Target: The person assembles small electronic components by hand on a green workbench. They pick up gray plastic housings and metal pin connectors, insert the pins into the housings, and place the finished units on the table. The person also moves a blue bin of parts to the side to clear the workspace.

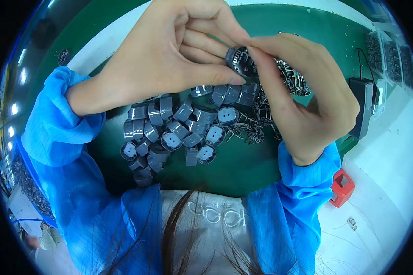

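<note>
Above the middle of the green mat [243, 169], the left hand [170, 50] and right hand [303, 96] pinch one round grey part [240, 61] together, over a heap of grey parts [179, 130] beside small metal clips [289, 78].

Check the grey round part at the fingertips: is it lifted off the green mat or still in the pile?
Lifted. Both the left hand and right hand pinch the grey round part above the pile of grey parts on the green mat.

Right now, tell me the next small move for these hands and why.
Probably press the small metal piece home with the right hand: both hands pinch one grey cap, left hand steadying it, above the pile of grey caps and metal clips.
</note>
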Available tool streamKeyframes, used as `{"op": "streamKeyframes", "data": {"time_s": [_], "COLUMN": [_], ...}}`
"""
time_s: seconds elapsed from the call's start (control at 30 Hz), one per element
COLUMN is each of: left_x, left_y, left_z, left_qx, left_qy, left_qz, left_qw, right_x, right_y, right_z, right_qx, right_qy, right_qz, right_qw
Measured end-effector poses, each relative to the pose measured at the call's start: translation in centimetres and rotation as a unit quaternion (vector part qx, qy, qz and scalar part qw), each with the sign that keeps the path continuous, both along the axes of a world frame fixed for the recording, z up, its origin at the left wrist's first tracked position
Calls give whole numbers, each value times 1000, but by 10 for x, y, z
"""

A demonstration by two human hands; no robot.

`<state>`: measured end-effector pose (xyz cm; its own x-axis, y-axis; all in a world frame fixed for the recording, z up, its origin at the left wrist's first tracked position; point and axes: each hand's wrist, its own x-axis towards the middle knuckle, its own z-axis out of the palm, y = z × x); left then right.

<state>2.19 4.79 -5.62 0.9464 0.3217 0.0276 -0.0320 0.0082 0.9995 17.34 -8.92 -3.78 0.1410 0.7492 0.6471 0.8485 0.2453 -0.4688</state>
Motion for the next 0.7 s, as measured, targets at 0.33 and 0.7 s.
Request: {"op": "streamKeyframes", "data": {"time_s": [0.33,0.7], "left_x": [-4,-2], "left_y": [1,5], "left_z": [1,6], "left_qx": [-31,-134], "left_qy": [12,77], "left_qz": [-3,-9], "left_qw": [999,988], "right_x": [-1,2], "right_y": [1,3], "right_z": [0,-4], "right_qx": [14,-30], "right_qy": [-15,19], "right_qz": [-7,77], "right_qw": [1000,996]}}
